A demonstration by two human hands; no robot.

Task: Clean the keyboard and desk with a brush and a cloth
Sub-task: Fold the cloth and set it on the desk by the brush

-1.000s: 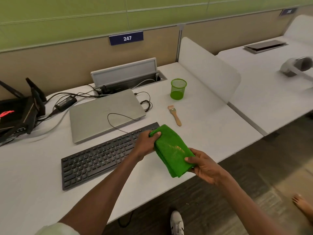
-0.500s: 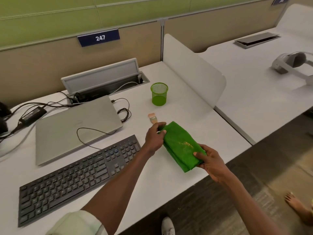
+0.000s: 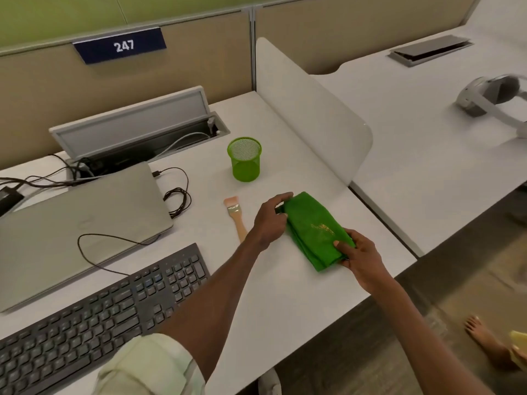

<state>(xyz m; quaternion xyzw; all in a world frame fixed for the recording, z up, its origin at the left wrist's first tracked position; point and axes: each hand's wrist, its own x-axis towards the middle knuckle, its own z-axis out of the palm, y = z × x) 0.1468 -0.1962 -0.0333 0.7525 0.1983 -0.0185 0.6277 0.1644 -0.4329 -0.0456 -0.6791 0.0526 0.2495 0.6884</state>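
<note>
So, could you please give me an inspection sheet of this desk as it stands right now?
Surface: white desk, bare at its front right.
Job's things: folded green cloth held at both ends, low over the desk; brush lying flat, untouched; black keyboard at front left.
Clutter: closed grey laptop; green mesh cup, upright.
Grips: left hand grips the cloth's far end; right hand pinches its near end.
Cables: thin black cable looped over the laptop; coiled black lead beside it; more from the open cable tray.
Surroundings: number plate 247; white divider; headset on the next desk.
</note>
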